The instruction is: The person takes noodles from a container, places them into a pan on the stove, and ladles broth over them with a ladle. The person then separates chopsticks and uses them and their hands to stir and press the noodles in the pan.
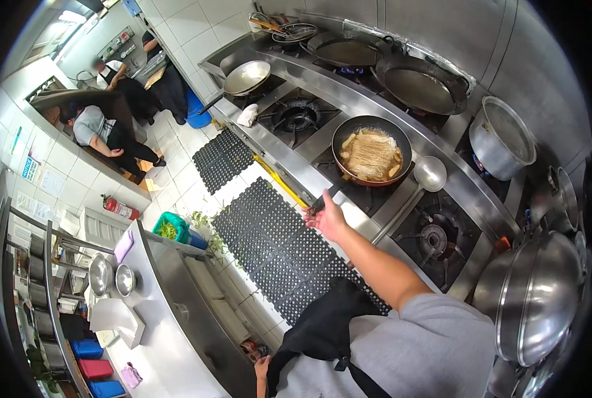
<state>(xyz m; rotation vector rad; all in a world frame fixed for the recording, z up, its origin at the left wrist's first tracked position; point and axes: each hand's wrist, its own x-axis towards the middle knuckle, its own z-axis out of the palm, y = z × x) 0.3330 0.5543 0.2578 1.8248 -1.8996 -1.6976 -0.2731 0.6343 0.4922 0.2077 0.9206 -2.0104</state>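
A dark frying pan (405, 156) sits on a front burner, with a flat bundle of thin pale noodles (373, 156) in bubbling liquid. Browned pieces lie around the noodles. My right hand (326, 220) is closed around the end of the pan's black handle, thumb on top. A long-handled ladle (430, 174) rests on the stove beside the pan, its bowl facing up. Low by the steel counter is my left hand (262, 367), partly cut off by my apron; its fingers are too small to make out. A small reddish item lies near it.
Woks (420, 89) and a tall pot (505, 136) stand along the back burners, some over flames. Another pan (246, 78) sits at the far end. Black mats (269, 239) cover the floor. Behind stands a steel counter (170, 318); people work at the far left.
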